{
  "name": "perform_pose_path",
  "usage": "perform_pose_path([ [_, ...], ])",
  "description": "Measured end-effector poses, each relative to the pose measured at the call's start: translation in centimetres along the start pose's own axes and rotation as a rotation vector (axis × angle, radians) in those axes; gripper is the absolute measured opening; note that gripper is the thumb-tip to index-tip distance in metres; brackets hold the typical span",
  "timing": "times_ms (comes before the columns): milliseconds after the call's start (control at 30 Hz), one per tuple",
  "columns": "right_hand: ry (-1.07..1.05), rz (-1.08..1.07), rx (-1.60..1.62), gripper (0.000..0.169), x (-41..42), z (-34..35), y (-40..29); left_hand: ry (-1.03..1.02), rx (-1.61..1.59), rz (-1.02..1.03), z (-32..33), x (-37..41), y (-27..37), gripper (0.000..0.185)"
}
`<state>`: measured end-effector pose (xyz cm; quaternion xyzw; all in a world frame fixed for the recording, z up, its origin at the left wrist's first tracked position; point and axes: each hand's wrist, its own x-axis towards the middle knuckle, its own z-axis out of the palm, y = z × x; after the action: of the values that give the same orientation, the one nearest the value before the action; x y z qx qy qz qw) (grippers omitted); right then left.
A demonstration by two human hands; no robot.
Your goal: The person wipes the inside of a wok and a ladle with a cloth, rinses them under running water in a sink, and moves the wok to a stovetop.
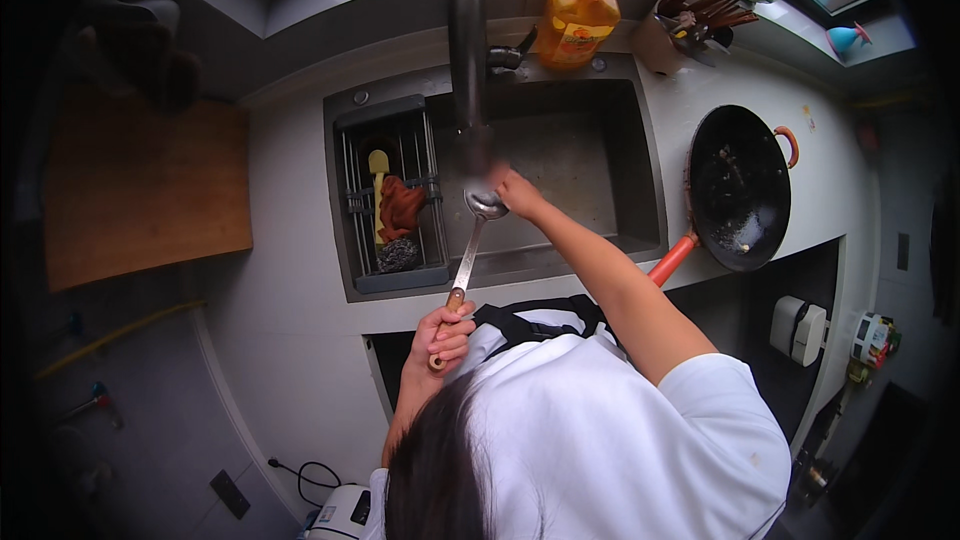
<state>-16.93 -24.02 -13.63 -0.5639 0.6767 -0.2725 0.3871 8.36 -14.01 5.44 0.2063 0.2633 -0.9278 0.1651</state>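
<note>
My left hand [448,337] is closed around the wooden handle of a metal ladle [471,255], whose bowl is over the sink [555,127] below the faucet [469,52]. At the bowl's right side is my right hand [516,191]; its fingertips are blurred and partly hidden near the spout, so its hold cannot be made out. In the left part of the sink sits a drying rack [390,281], which carries a brown cloth [400,206], a yellow-green handled tool [378,165] and a steel wool scourer [398,255].
A wok [739,187] with a red handle lies on the right counter. Behind the sink stand an orange dish soap bottle [577,26] and a utensil holder [660,41] with chopsticks. A wooden board [150,191] is at the left.
</note>
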Motion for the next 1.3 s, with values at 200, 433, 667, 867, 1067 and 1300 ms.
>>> perform_pose_path([
  [200, 0.281, 0.439, 1.271, 0.034, 1.1, 1.2, 1.0, -0.07, 0.02, 0.012, -0.8, 1.3, 0.9, 0.002],
  [433, 0.488, 0.699, 1.616, 0.042, -0.2, 2.2, -1.9, -0.078, 0.091, 0.014, -1.4, 2.6, 1.7, 0.003],
  [667, 0.416, 0.432, 0.685, 0.011, 2.9, 0.9, 4.9, 0.021, 0.075, -0.047, -0.8, 2.4, 1.2, 0.004],
  [867, 0.566, 0.395, 0.55, 0.011, 3.9, -5.3, 9.7, 0.033, 0.176, -0.04, 0.1, 2.1, 0.8, 0.004],
  [1067, 0.389, -0.087, 0.08, 0.043, -1.8, -7.0, -2.6, -0.003, 0.058, 0.014, -1.0, 2.1, 0.9, 0.004],
  [1300, -0.147, -0.153, -0.187, 0.047, -4.1, 0.3, -3.7, 0.051, 0.134, 0.041, -0.3, 2.5, 1.0, 0.004],
])
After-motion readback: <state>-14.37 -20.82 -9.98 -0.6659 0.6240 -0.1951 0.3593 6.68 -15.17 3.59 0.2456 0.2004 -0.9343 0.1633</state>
